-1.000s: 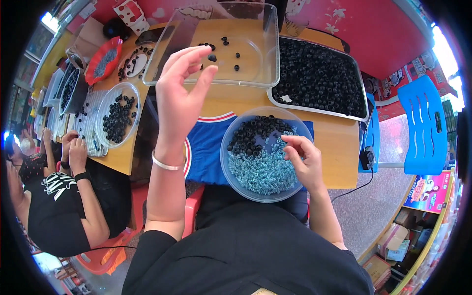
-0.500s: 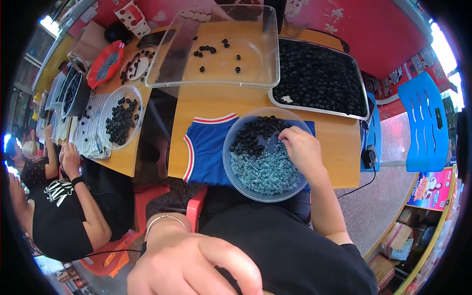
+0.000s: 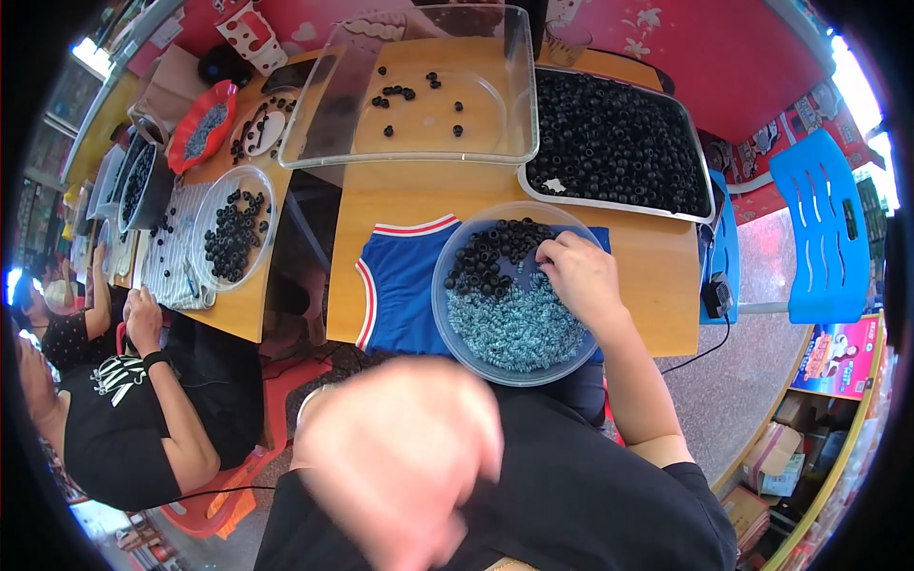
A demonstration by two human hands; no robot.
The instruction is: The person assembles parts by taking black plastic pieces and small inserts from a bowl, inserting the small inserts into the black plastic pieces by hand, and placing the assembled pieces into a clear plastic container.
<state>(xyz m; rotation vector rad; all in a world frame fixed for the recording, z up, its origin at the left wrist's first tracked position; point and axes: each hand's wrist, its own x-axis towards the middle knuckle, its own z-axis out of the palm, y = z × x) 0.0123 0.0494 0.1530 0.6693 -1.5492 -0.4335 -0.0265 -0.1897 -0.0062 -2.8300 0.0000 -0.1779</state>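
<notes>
A clear round tub (image 3: 522,381) sits at the table's near edge. Black round plastic parts (image 3: 481,271) fill its far left, and small silvery-blue metal pieces (image 3: 514,328) lie heaped in its near half. My right hand (image 3: 581,274) reaches over the tub's right side, fingertips pinched together beside the black parts. Whatever is between those fingertips is too small or hidden. Closer to me, my left hand (image 3: 395,447) hangs over my lap, smeared by motion, so its fingers cannot be read.
Under the tub lies a blue garment (image 3: 395,290). Behind it stand a large clear bin (image 3: 409,162) with a few black parts and a tray (image 3: 619,214) heaped with them. A co-worker (image 3: 152,419) sits at left near another tub (image 3: 197,249). A blue chair (image 3: 828,228) stands right.
My left hand has swung up and forward from the lower edge toward the tub. My right hand has shifted slightly to the far side, still pinched at the black parts.
</notes>
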